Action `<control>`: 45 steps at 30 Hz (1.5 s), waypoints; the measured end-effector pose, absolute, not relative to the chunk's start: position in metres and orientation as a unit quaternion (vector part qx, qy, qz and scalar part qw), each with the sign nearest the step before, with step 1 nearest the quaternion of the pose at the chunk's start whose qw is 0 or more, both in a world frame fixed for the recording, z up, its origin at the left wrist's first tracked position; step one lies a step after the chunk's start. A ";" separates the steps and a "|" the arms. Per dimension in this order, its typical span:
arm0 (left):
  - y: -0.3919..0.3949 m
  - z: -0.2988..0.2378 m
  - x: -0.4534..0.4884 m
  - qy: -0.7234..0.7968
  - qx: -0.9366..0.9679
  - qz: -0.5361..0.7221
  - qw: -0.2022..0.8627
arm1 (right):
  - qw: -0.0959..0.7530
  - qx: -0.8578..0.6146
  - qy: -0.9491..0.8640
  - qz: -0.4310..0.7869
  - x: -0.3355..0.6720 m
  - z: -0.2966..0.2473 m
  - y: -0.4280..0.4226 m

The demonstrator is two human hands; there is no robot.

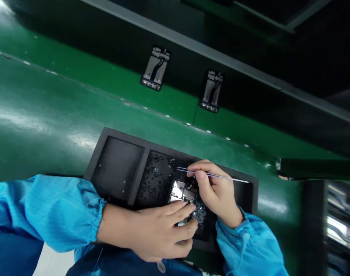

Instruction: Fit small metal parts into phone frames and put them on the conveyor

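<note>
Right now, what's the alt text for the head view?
A person's left hand rests on a phone assembly over a black compartmented tray while the right hand holds metal tweezers, tips near tiny loose parts. Two more phone assemblies lie on the green work surface beyond.

A glossy green surface [62,99] spreads wide, with glare [82,140] at left and a white-flecked seam [167,115] running across it. Beyond, a grey rail [238,64] slants along a band of shadow [120,38], darkness above it.
</note>
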State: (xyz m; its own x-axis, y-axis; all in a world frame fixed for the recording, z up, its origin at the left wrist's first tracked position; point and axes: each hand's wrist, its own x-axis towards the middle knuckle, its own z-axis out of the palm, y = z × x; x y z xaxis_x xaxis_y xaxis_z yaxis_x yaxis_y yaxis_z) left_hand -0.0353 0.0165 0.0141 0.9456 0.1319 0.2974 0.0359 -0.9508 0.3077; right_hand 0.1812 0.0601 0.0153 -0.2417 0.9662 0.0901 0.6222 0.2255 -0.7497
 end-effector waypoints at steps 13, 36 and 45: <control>0.020 0.015 -0.035 0.040 0.974 0.154 0.161 | 0.272 -0.537 -0.748 0.281 0.172 0.017 0.065; 0.025 0.019 -0.031 0.167 0.921 0.317 0.150 | 0.303 -0.512 -0.773 0.220 0.178 0.025 0.062; 0.023 0.017 -0.030 0.179 0.920 0.314 0.151 | 0.283 -0.507 -0.785 0.216 0.178 0.024 0.062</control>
State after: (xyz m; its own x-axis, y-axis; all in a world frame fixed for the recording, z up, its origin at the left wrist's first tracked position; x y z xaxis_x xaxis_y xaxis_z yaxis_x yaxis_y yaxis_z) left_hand -0.0299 0.0228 0.0171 0.7395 0.4238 0.5230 0.2341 -0.8904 0.3904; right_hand 0.1778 0.0625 0.0236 -0.3253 0.9185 0.2246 0.6742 0.3919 -0.6260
